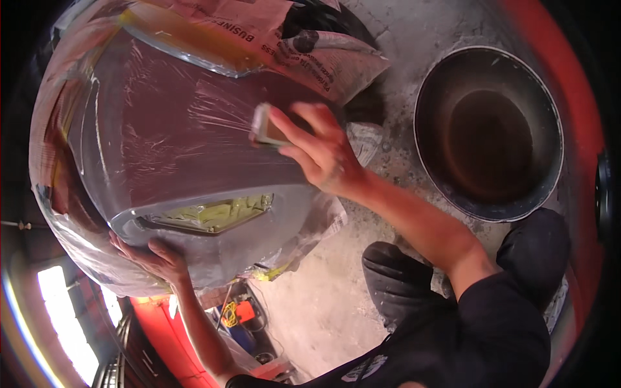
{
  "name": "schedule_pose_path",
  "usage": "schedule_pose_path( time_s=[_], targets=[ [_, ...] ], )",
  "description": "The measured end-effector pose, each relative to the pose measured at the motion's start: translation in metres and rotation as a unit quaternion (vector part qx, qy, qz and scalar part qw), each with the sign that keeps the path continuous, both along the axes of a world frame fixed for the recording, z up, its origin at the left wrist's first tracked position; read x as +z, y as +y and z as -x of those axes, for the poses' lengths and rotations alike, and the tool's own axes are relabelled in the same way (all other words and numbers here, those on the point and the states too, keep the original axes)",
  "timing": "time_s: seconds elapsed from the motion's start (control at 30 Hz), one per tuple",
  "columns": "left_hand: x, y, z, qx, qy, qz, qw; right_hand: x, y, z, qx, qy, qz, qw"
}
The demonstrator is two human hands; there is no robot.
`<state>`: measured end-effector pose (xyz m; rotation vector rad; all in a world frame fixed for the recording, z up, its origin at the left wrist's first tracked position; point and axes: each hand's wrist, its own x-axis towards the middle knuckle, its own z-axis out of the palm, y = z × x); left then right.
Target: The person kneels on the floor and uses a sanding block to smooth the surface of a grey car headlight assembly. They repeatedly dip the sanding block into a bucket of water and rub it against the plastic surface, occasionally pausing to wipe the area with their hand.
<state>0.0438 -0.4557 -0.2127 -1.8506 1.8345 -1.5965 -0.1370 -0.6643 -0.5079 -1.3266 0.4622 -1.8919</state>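
Note:
My right hand (326,152) grips a small sanding block (270,126), pale-edged and a little blurred, against the wet face of a grey, primed car body panel (168,123). Streaks of water shine on the panel around the block. Near the panel's lower left, my left hand (152,258) lies with its fingers stretched along the surface, beside a recessed opening (217,213) covered in yellowish-green film or paper. Nothing shows in that hand.
Newspaper masking (323,64) and clear plastic wrap (84,239) cover the surroundings of the panel. A wide dark basin (488,136) with murky liquid stands on the stained concrete floor (323,278) at right. An orange-and-blue item (242,317) and a yellow cord lie at lower left.

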Motion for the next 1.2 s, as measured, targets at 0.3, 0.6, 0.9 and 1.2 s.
schedule_pose_path(
  time_s=[0.3, 0.6, 0.9, 1.2],
  targets=[
    [0.0, -0.008, 0.013, -0.017, 0.002, 0.011, 1.0, 0.019, -0.02, 0.02, 0.003, 0.02, 0.056, 0.998],
    [-0.003, -0.005, 0.01, -0.024, 0.018, 0.014, 0.999, 0.037, -0.032, 0.013, -0.009, 0.05, 0.054, 0.997],
    [-0.006, -0.006, 0.011, -0.022, 0.019, 0.024, 0.999, 0.053, -0.059, 0.008, -0.015, 0.039, 0.075, 0.996],
    [-0.007, -0.007, 0.009, -0.033, 0.018, 0.03, 0.999, 0.059, -0.061, 0.015, 0.017, 0.071, 0.045, 0.996]
  ],
)
